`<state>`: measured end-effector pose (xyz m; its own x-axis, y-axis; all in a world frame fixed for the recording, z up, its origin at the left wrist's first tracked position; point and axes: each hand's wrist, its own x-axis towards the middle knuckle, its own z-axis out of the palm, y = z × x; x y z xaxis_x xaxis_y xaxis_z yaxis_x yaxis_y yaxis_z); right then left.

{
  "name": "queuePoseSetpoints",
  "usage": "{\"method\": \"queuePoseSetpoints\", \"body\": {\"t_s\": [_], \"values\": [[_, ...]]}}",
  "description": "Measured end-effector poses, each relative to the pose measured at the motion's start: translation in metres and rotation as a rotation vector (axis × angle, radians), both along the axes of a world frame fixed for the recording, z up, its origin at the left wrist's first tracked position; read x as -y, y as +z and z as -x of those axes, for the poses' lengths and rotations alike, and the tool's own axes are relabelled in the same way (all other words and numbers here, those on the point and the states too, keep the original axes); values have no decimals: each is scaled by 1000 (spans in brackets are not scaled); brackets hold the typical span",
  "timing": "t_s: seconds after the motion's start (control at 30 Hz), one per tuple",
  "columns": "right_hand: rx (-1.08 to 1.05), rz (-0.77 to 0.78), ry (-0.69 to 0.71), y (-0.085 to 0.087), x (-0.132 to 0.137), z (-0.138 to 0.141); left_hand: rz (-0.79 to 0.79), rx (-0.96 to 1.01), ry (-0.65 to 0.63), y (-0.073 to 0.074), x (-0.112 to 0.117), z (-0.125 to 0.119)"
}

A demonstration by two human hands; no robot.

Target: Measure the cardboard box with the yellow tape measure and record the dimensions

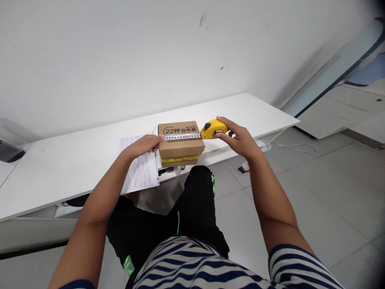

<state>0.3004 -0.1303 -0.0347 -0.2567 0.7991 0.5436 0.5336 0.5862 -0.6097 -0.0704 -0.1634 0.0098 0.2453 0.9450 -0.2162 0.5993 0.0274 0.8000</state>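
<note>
A small brown cardboard box (180, 149) with printed characters and a yellow tape band sits at the front edge of a white table (60, 168). A white measuring tape blade (182, 137) lies stretched across the box top. My left hand (144, 145) pinches the blade's end at the box's left edge. My right hand (237, 138) grips the yellow tape measure case (213, 129) just right of the box.
A printed paper sheet (140, 170) lies left of the box, partly overhanging the table edge. A dark object (9, 152) sits at the far left. A white cable (288, 146) runs over the tiled floor on the right. The white wall stands behind the table.
</note>
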Motion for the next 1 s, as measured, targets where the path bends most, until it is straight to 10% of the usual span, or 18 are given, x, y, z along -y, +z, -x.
{"method": "queuePoseSetpoints", "body": {"t_s": [0.27,0.47,0.67,1.0], "values": [[-61,-235,-114,-1,27,-9,-224,27,169,26,-17,24],[-84,-554,-196,-13,118,68,-277,13,147,57,-66,-11],[-217,-558,-348,-22,135,157,-371,-524,79,25,-91,-68],[-324,-333,-371,-17,95,167,-364,-393,49,9,-85,-60]]}}
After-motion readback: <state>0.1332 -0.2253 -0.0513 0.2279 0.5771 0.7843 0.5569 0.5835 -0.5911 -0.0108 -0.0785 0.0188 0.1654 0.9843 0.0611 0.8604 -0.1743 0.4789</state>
